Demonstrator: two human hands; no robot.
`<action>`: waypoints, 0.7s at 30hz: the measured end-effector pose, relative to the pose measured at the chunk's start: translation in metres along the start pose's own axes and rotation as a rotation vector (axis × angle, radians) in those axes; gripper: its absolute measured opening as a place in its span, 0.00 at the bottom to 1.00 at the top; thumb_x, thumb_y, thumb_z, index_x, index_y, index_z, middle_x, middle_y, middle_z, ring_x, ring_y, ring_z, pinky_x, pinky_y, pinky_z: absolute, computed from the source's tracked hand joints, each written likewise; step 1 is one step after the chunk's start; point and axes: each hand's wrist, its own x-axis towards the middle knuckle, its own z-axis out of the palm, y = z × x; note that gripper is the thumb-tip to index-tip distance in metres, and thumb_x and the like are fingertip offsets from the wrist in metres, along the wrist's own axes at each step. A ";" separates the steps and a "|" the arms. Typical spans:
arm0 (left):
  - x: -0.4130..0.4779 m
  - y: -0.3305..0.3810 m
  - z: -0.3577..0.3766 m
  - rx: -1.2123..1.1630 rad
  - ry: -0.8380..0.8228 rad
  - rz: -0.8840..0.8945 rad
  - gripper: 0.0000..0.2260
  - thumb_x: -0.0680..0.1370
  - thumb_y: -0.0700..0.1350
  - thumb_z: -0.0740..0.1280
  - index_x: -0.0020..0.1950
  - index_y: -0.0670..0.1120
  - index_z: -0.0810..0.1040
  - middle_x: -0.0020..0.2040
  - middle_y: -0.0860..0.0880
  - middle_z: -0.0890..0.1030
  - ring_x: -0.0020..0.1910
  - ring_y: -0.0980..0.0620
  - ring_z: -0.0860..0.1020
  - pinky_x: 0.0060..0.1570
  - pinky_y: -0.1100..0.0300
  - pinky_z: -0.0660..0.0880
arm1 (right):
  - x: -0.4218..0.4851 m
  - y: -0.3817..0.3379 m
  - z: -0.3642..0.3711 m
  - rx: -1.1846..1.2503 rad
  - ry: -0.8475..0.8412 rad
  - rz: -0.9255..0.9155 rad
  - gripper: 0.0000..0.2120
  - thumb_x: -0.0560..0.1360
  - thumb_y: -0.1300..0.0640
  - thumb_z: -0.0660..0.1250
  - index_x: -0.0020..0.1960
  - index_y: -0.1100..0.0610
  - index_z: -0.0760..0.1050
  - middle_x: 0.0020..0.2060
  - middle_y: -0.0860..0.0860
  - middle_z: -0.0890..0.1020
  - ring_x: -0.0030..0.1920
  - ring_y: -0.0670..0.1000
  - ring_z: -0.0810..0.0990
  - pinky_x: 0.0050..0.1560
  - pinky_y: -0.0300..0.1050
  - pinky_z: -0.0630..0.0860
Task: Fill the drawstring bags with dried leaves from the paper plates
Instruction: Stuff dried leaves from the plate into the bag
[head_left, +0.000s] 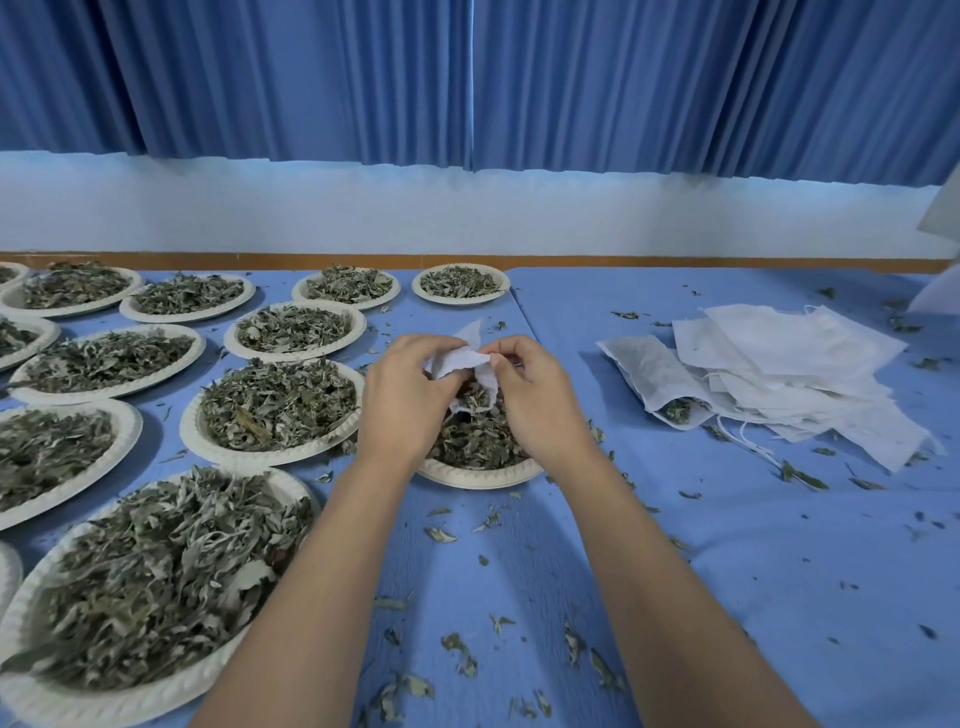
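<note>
Left hand (402, 395) and right hand (540, 400) together pinch a white fabric drawstring bag (462, 361) over a round white paper plate (478, 477) of dried grey-green leaves (467, 441). Right of that plate, one filled bag (654, 374) lies beside flat empty bags (789, 343); most filling likely remains.

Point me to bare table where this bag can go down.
Widest free patch: the near right blue tablecloth, bordered by the right forearm and the pile of bags, holding only leaf crumbs. A narrower strip lies between that pile and the near centre plate. The left half is crowded with paper plates, nearly rim to rim.
</note>
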 end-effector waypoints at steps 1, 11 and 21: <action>0.001 0.001 0.001 0.034 0.040 -0.024 0.09 0.73 0.40 0.71 0.51 0.51 0.82 0.51 0.54 0.78 0.41 0.61 0.74 0.42 0.67 0.69 | -0.001 -0.001 0.001 -0.006 -0.008 -0.016 0.07 0.81 0.58 0.57 0.51 0.52 0.74 0.43 0.44 0.77 0.40 0.40 0.73 0.35 0.29 0.67; 0.010 0.007 0.003 0.096 0.131 -0.085 0.07 0.72 0.39 0.71 0.49 0.45 0.78 0.52 0.47 0.75 0.43 0.53 0.70 0.40 0.65 0.64 | -0.004 -0.007 -0.003 0.050 0.023 -0.045 0.08 0.78 0.59 0.63 0.56 0.54 0.77 0.43 0.42 0.79 0.39 0.35 0.75 0.40 0.26 0.69; -0.001 0.003 -0.009 -0.389 0.178 -0.351 0.12 0.79 0.40 0.65 0.62 0.46 0.77 0.50 0.61 0.76 0.33 0.65 0.80 0.43 0.61 0.79 | -0.008 -0.010 -0.010 -0.581 -0.449 0.052 0.25 0.73 0.45 0.70 0.69 0.46 0.71 0.69 0.48 0.72 0.67 0.49 0.70 0.54 0.37 0.65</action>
